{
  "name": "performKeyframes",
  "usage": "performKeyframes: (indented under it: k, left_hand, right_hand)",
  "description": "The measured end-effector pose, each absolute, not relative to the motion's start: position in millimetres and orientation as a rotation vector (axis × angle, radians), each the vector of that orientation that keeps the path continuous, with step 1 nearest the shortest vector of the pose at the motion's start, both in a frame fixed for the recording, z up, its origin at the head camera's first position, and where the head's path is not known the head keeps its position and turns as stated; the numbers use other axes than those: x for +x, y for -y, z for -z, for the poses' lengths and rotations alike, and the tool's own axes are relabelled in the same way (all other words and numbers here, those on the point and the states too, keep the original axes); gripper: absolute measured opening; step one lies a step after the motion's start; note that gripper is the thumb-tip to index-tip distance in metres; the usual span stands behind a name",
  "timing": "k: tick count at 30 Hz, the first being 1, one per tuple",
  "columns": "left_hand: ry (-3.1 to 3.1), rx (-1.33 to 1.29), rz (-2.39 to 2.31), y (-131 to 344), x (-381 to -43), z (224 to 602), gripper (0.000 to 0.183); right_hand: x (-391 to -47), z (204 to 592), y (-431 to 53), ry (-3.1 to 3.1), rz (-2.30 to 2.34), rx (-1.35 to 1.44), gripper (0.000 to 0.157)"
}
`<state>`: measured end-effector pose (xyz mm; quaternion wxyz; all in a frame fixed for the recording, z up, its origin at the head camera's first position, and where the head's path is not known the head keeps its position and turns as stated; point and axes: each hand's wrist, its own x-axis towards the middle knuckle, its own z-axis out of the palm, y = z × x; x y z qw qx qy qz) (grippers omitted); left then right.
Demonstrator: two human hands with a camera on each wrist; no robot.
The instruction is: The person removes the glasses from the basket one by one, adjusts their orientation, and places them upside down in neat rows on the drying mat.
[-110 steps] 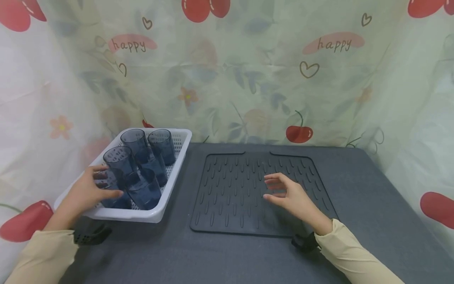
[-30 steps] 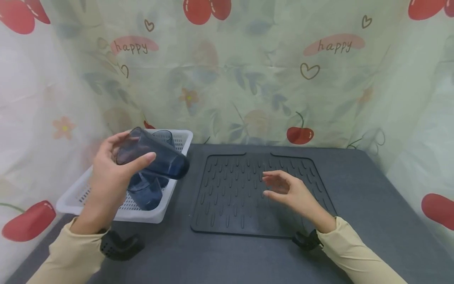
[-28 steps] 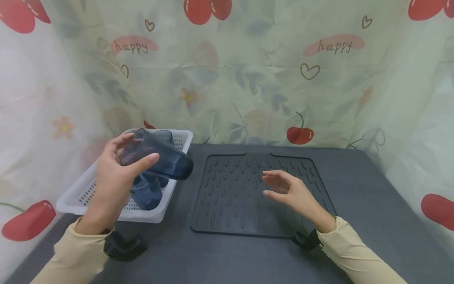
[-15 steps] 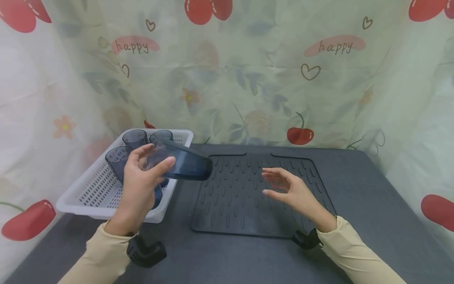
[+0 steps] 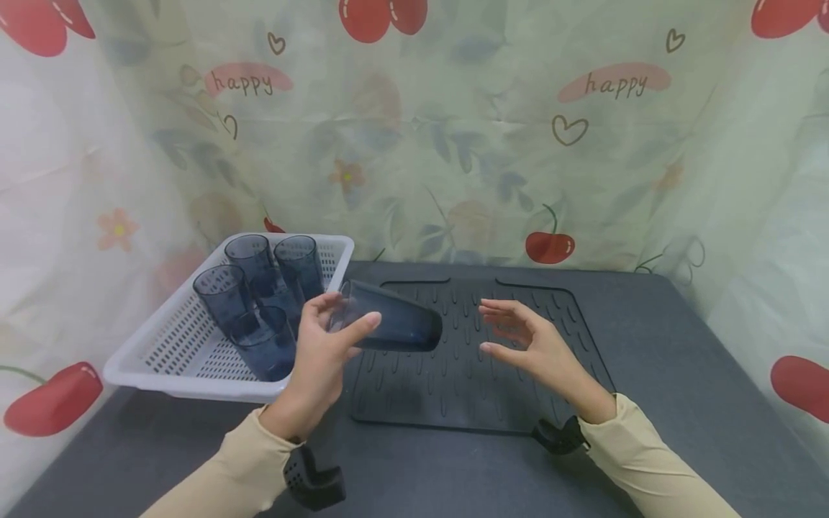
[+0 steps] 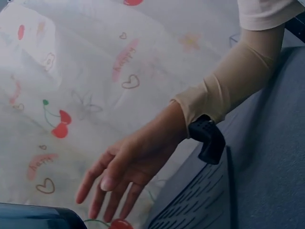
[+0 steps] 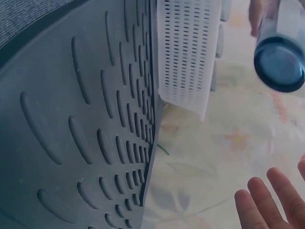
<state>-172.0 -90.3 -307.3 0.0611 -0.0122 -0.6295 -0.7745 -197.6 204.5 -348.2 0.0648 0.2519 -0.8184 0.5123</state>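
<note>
The left hand (image 5: 322, 352) has a closed grip round the rim end of a blue glass (image 5: 398, 322), thumb along its near side. The glass hangs nearly level above the left half of the black mat (image 5: 476, 385), base towards the right hand (image 5: 534, 345), whose loose fingers hold nothing. On the desk (image 5: 440, 467), four more glasses (image 5: 223, 295) stand in the white basket (image 5: 194, 388) towards the far left corner.

To carry it well, the pinch should stay firm but gentle, since smooth walls could slip or twist; any turn is best made slowly, with the base clear of the right fingertips.

The left fingers behind the glass are mostly hidden, as is part of its rim. The left wrist view cuts off most of the glass, and the desk's near edge is out of sight.
</note>
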Motion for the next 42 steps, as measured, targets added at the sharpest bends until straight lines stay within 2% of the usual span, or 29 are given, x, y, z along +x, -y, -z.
performKeyframes:
  k: [18, 42]
  left_hand:
    - [1.814, 0.036, 2.512, 54, -171, 342, 0.068]
    - [1.726, 0.025, 2.587, 28, -172, 347, 0.068]
  right_hand:
    - [-191, 345, -197, 2.441, -1.599, 0.803, 0.06]
    - [-189, 344, -188, 2.521, -1.514, 0.818, 0.062]
